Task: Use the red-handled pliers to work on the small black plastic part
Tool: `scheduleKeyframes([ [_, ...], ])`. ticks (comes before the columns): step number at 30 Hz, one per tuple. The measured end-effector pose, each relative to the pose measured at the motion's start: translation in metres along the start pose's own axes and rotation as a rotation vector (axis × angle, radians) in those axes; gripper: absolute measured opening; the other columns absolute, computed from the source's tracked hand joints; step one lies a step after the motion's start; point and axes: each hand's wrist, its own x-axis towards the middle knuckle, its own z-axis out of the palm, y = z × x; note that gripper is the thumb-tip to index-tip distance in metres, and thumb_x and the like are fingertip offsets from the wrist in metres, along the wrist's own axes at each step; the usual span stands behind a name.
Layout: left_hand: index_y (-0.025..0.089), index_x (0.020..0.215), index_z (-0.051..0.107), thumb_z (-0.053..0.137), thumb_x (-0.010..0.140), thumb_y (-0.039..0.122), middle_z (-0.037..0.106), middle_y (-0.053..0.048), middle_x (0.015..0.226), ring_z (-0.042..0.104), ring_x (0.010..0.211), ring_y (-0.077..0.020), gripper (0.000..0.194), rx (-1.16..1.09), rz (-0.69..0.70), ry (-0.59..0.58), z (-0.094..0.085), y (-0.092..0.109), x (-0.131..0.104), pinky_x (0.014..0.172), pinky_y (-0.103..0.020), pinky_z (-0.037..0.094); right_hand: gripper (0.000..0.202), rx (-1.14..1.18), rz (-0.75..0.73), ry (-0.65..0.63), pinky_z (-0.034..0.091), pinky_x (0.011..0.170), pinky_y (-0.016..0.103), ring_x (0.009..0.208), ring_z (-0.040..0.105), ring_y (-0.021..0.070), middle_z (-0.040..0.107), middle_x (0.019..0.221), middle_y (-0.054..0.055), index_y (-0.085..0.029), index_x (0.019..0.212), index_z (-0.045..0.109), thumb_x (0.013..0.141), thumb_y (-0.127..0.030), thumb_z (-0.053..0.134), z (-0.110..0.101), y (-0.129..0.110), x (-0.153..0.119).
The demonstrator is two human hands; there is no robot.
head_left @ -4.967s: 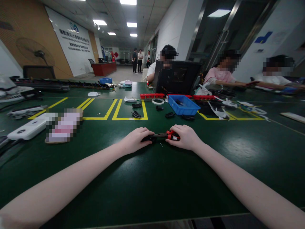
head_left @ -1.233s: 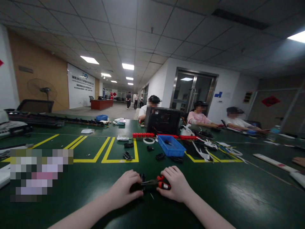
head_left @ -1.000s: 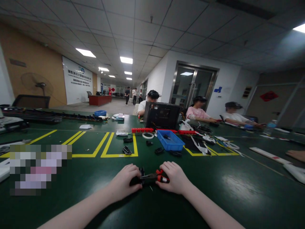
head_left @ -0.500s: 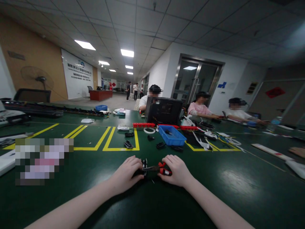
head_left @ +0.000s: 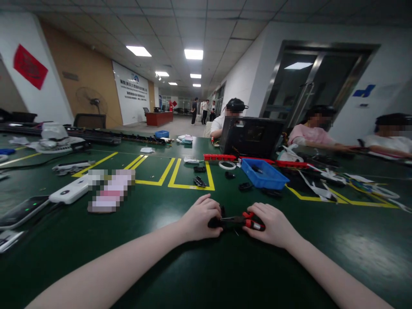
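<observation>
My left hand (head_left: 202, 218) is closed around a small black part (head_left: 215, 222), mostly hidden by the fingers. My right hand (head_left: 273, 224) grips needle-nose pliers (head_left: 252, 221) by their red and black handles. The jaws point left and their tip meets the black part; whether they clamp it cannot be made out. A thin light sliver (head_left: 236, 232) lies just below the pliers. Beyond my hands, several black pieces lie on the green table (head_left: 180, 274), among them one inside the yellow tape marking (head_left: 199, 181).
A blue bin (head_left: 267, 175) with dark pieces inside stands ahead to the right, before a large black case (head_left: 252, 136). Beside it lies a white ring (head_left: 227, 165). A white power strip (head_left: 72, 189) and a blurred pinkish object (head_left: 112, 191) lie left. Several people sit across the table.
The whole view has swung left, so hands and table things appear farther right. My left hand's black part has turned and shows less. Both hands keep their holds.
</observation>
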Motion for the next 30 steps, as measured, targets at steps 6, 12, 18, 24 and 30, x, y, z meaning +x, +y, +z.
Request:
scheduleKeyframes([
  [6,0.019,0.081,0.06,0.07,0.074,0.029,0.064,-0.001,0.094,0.061,0.098,-0.0179,0.016,-0.007,-0.015,-0.013,-0.002,0.0,-0.001,0.116,-0.044,0.026,0.032,-0.051,-0.038,0.005,0.048,0.068,0.035,0.078,0.062,0.0225,0.067,0.09,0.009,-0.019,0.095,0.06,0.08,-0.047,0.062,0.002,0.002,-0.001],
  [12,0.018,0.082,0.058,0.068,0.08,0.03,0.064,-0.002,0.089,0.061,0.09,-0.0179,0.016,-0.043,-0.012,-0.071,-0.011,0.003,0.001,0.108,-0.042,0.036,0.034,-0.054,-0.058,0.029,0.048,0.069,0.035,0.077,0.063,0.022,0.067,0.092,0.009,-0.019,0.098,0.06,0.081,-0.048,0.063,0.007,0.009,-0.002],
  [18,0.017,0.088,0.059,0.054,0.094,0.024,0.063,-0.004,0.094,0.059,0.092,-0.0172,0.011,-0.004,0.003,-0.093,-0.009,0.0,0.003,0.102,-0.036,0.04,0.04,-0.066,-0.078,0.057,0.048,0.07,0.036,0.08,0.063,0.023,0.068,0.094,0.01,-0.017,0.1,0.061,0.08,-0.052,0.063,0.01,0.011,-0.002],
  [24,0.017,0.089,0.059,0.053,0.096,0.024,0.063,-0.004,0.095,0.058,0.094,-0.0172,0.012,0.017,0.011,-0.102,-0.006,-0.004,0.003,0.1,-0.034,0.041,0.038,-0.072,-0.072,0.103,0.046,0.071,0.036,0.083,0.064,0.0244,0.068,0.095,0.01,-0.018,0.1,0.061,0.081,-0.051,0.063,0.009,0.01,-0.002],
  [30,0.016,0.087,0.06,0.056,0.096,0.024,0.063,-0.003,0.095,0.058,0.092,-0.0163,0.013,0.009,0.028,-0.098,-0.006,-0.006,0.003,0.096,-0.032,0.041,0.038,-0.091,-0.08,0.11,0.046,0.072,0.036,0.083,0.064,0.0241,0.068,0.096,0.011,-0.018,0.1,0.061,0.082,-0.051,0.062,0.009,0.008,-0.001],
])
